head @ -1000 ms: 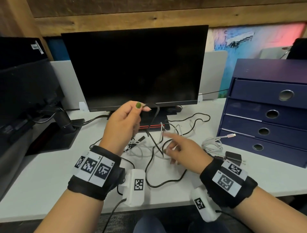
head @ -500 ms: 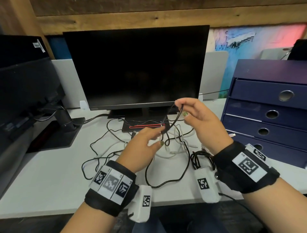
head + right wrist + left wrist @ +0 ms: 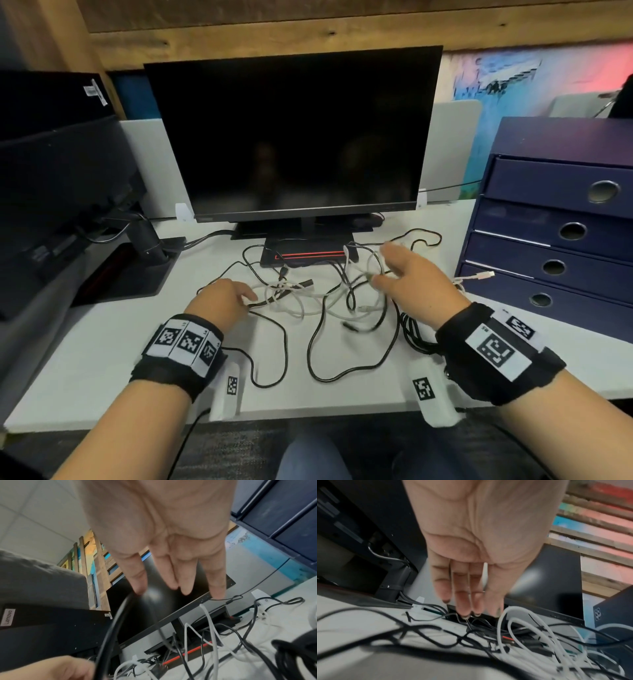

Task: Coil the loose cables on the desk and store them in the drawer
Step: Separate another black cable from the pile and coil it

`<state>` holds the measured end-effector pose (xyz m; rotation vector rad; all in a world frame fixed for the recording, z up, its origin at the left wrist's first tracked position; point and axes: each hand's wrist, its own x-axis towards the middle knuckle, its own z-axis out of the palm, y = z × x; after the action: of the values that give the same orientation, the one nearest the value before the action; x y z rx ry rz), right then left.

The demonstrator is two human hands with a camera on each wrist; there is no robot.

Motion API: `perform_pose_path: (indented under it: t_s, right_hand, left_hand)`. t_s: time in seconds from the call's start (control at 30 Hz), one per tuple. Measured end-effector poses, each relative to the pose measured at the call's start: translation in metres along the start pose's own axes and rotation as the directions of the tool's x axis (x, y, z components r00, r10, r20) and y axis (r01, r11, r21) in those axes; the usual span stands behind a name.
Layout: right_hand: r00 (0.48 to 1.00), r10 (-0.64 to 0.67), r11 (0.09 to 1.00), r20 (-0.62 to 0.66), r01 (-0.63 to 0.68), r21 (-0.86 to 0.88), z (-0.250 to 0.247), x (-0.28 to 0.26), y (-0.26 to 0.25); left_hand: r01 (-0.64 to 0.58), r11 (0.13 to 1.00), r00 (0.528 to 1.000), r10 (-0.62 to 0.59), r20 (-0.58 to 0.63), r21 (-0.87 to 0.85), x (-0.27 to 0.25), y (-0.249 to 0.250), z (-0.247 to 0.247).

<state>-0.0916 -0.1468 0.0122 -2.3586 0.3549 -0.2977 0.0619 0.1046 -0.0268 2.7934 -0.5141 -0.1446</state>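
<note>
Now that your right hand (image 3: 414, 274) has let go of the black cable loop it held up half a second ago, both hands are back down at the tangle of cables (image 3: 318, 301) and nothing is being carried. Your right hand hovers with fingers (image 3: 185, 577) straight and spread over the white loops at about 1 o'clock from the middle of the tangle. Your left hand (image 3: 222, 298) rests at 9 o'clock with fingers (image 3: 464, 595) extended, tips just touching a thin black cable (image 3: 436, 618); I cannot tell whether it is pinching it. A bundle of black cable (image 3: 416, 334) that looks already wound lies by your right wrist at 4 o'clock. On the white desk (image 3: 102, 342), the rest is loose and interlaced, so coiling has barely begun. All four fronts of the blue drawer unit (image 3: 561, 192) at 3 o'clock look shut, with a white plug (image 3: 483, 275) just in front of it
</note>
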Motion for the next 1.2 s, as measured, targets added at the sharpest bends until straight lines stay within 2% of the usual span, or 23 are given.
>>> perform_pose_path:
  t_s: [0.07,0.17,0.3,0.37,0.47,0.57,0.67,0.9,0.97,1.03,1.07,1.13,1.2]
  right_hand:
    - [0.995,-0.001,0.998,0.102,0.007,-0.063,0.009,0.000,0.000]
    - [0.981,-0.024,0.998,0.194,0.035,-0.055,0.020,-0.004,-0.002]
    - [0.962,-0.019,0.997,0.272,0.038,-0.063,0.028,-0.009,-0.005]
    - [0.960,-0.026,0.998,0.280,0.043,-0.055,0.027,-0.011,-0.008]
    - [0.966,-0.043,0.998,0.255,0.052,-0.028,0.023,-0.009,-0.011]
    - [0.980,-0.051,0.997,0.193,0.040,0.061,0.020,-0.004,-0.015]
    - [0.993,-0.056,0.984,0.105,0.037,0.174,0.021,0.002,-0.017]
    - [0.991,-0.129,0.937,0.022,0.115,0.329,0.017,0.003,-0.028]
    - [0.994,-0.107,0.917,0.033,0.086,0.390,0.016,0.006,-0.030]
    - [0.998,-0.017,0.866,0.063,-0.017,0.500,0.014,0.011,-0.029]
    - [0.996,0.033,0.838,0.086,-0.074,0.541,0.014,0.013,-0.028]
    - [0.987,0.104,0.781,0.121,-0.157,0.605,0.012,0.016,-0.023]
    - [0.984,0.133,0.746,0.116,-0.176,0.642,0.013,0.017,-0.018]
  left_hand:
    - [-0.066,0.997,0.998,0.066,0.001,-0.038,0.000,0.005,0.007]
    - [-0.110,0.992,0.994,0.111,0.003,-0.056,0.000,0.019,0.014]
    - [-0.184,0.980,0.981,0.178,0.077,0.082,0.014,0.030,0.017]
    - [-0.166,0.985,0.986,0.166,0.010,0.047,0.017,0.035,0.012]
    - [-0.209,0.962,0.967,0.178,-0.179,-0.173,0.014,0.044,-0.002]
    - [-0.387,0.873,0.898,0.283,-0.337,-0.297,0.005,0.057,-0.016]
    - [-0.557,0.799,0.800,0.441,-0.407,-0.227,-0.006,0.074,-0.032]
    - [-0.743,0.646,0.660,0.661,-0.357,-0.177,-0.030,0.107,-0.051]
    - [-0.762,0.614,0.645,0.688,-0.332,-0.208,-0.033,0.110,-0.054]
    - [-0.740,0.622,0.673,0.675,-0.302,-0.258,-0.033,0.104,-0.057]
    - [-0.709,0.656,0.706,0.652,-0.277,-0.261,-0.030,0.098,-0.059]
    - [-0.595,0.775,0.804,0.571,-0.167,-0.216,-0.023,0.079,-0.059]
    - [-0.424,0.903,0.905,0.424,-0.007,-0.067,-0.015,0.057,-0.050]
